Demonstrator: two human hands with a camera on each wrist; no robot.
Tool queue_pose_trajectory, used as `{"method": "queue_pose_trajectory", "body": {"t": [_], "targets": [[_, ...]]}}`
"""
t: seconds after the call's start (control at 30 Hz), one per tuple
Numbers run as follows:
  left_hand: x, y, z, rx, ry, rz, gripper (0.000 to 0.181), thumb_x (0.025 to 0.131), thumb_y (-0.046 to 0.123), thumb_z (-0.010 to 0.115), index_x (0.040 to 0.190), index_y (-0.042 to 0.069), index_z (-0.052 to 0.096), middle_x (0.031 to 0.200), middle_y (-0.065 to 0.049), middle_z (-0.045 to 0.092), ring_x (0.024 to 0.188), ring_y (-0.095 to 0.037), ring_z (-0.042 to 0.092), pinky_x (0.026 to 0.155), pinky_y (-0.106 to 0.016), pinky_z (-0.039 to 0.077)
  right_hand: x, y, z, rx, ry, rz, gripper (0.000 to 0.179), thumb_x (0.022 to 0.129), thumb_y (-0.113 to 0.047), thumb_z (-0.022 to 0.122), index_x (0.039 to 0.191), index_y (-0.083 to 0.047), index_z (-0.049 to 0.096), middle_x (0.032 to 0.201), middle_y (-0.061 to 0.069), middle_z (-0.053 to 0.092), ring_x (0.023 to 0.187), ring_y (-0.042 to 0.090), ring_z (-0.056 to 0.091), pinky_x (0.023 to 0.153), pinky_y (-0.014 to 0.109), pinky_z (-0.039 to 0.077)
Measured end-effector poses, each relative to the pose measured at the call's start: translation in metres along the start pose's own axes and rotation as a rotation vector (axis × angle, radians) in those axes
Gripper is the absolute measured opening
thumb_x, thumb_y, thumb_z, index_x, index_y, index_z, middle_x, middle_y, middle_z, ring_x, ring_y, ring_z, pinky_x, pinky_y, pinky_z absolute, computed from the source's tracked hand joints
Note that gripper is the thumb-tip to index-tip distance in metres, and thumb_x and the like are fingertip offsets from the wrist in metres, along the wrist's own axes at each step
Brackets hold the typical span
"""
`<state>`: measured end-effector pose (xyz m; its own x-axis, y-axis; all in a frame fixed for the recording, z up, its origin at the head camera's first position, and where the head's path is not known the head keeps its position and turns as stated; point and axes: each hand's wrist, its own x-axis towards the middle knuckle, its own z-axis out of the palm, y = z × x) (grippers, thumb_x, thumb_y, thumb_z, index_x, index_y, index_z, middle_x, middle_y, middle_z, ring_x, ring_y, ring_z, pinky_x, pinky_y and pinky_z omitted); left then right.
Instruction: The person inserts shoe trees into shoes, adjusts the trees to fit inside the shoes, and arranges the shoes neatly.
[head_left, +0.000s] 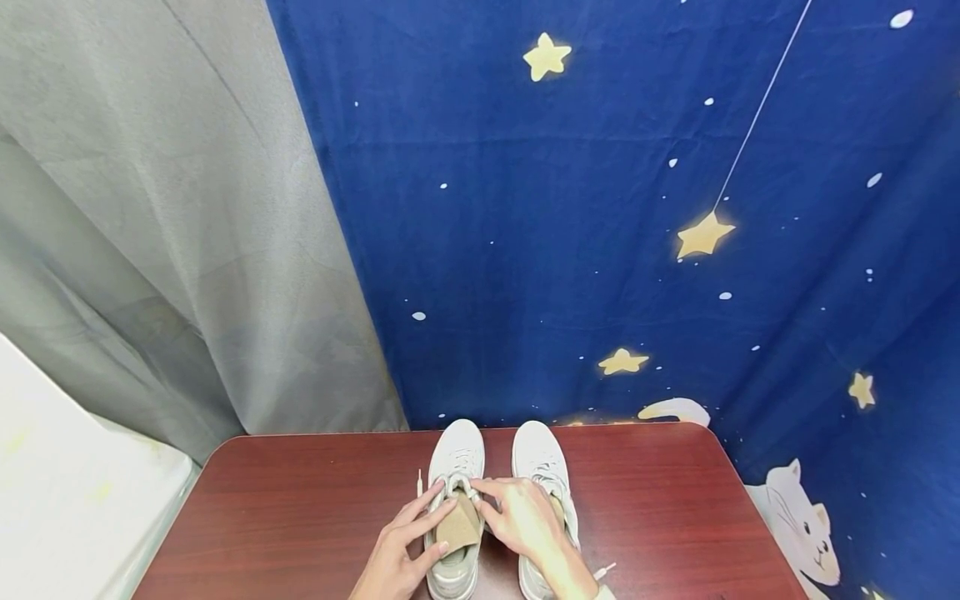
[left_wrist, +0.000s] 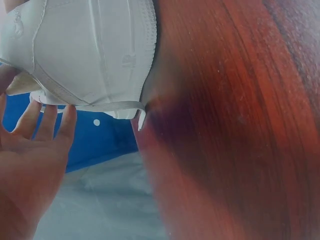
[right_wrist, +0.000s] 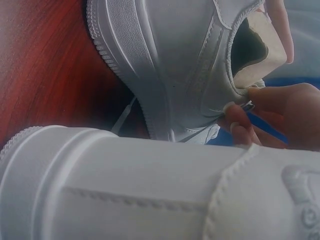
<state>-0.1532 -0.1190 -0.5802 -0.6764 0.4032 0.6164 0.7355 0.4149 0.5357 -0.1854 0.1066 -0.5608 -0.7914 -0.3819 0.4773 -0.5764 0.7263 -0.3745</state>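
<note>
Two white sneakers stand side by side on the table, toes pointing away. In the left sneaker [head_left: 462, 446], a tan cardboard insert [head_left: 457, 527] fills the opening. My left hand [head_left: 402, 537] rests its fairly straight fingers along the left side of that opening, and in the left wrist view its fingertips [left_wrist: 68, 112] touch the edge by the lacing. A white shoelace [left_wrist: 117, 106] hangs down this side. On the other side, my right hand [right_wrist: 290, 112] pinches a lace at the upper edge, its fingers bent. My right forearm crosses over the right sneaker [head_left: 536, 448].
The reddish-brown wooden table [head_left: 300, 508] has rounded far corners. Behind it hang a grey curtain [head_left: 247, 333] and a blue star-patterned cloth [head_left: 525, 250]. A white surface [head_left: 67, 492] stands at the left. One lace tip [head_left: 604, 570] pokes out beside the right sneaker.
</note>
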Motion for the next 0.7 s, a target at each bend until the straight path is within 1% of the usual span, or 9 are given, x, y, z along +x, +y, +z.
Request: {"method": "queue_pose_trajectory", "body": {"t": [0.13,0.37,0.47,0.57,0.63,0.7], "targets": [[-0.0003,-0.001,0.0004,0.014,-0.006,-0.017,0.052,0.076,0.018,0.072,0.126,0.014,0.056,0.134,-0.014,0.046,0.116,-0.032,0.047,0.099,-0.016,0.027,0.0001,0.0008,0.0015,-0.001,0.007,-0.007,0.03,0.077,-0.026,0.07,0.107,-0.029,0.068,0.09,-0.016,0.067,0.065,0.0,0.058,0.055,0.021,0.045],[-0.0017,-0.0033,0.0024,0.043,0.0,-0.004,0.051,0.077,0.018,0.072,0.126,0.013,0.056,0.133,-0.013,0.046,0.116,-0.03,0.048,0.099,-0.018,0.027,0.0,0.0016,0.0015,-0.004,0.012,-0.014,0.031,0.077,-0.026,0.069,0.107,-0.029,0.068,0.09,-0.015,0.067,0.064,0.0,0.057,0.055,0.021,0.045],[-0.0024,-0.0035,0.003,0.053,-0.004,-0.014,0.051,0.077,0.019,0.071,0.126,0.015,0.056,0.134,-0.012,0.046,0.116,-0.029,0.047,0.099,-0.017,0.027,0.0001,0.0014,0.0013,0.002,0.018,-0.019,0.031,0.077,-0.026,0.069,0.107,-0.028,0.068,0.09,-0.014,0.067,0.065,0.001,0.058,0.055,0.021,0.046],[-0.0022,-0.0038,0.0037,0.059,-0.002,-0.009,0.051,0.077,0.018,0.071,0.126,0.015,0.056,0.134,-0.013,0.045,0.116,-0.029,0.047,0.099,-0.017,0.027,0.0003,0.0013,0.0013,-0.001,0.019,-0.017,0.031,0.077,-0.026,0.069,0.108,-0.029,0.068,0.089,-0.015,0.067,0.066,0.001,0.059,0.056,0.022,0.046],[-0.002,-0.0039,0.0043,0.062,0.001,-0.009,0.051,0.077,0.017,0.071,0.126,0.014,0.056,0.134,-0.013,0.045,0.116,-0.029,0.047,0.098,-0.018,0.028,0.0004,0.0012,0.0014,-0.005,0.015,-0.013,0.031,0.077,-0.026,0.069,0.108,-0.029,0.068,0.089,-0.015,0.067,0.067,0.001,0.059,0.057,0.023,0.047],[-0.002,-0.004,0.0052,0.069,0.002,-0.012,0.051,0.077,0.017,0.071,0.126,0.015,0.056,0.134,-0.012,0.045,0.115,-0.029,0.048,0.096,-0.021,0.032,0.0001,0.0012,0.0015,-0.015,0.01,-0.01,0.031,0.077,-0.026,0.069,0.107,-0.029,0.068,0.089,-0.016,0.067,0.066,-0.001,0.057,0.056,0.022,0.046]]}}
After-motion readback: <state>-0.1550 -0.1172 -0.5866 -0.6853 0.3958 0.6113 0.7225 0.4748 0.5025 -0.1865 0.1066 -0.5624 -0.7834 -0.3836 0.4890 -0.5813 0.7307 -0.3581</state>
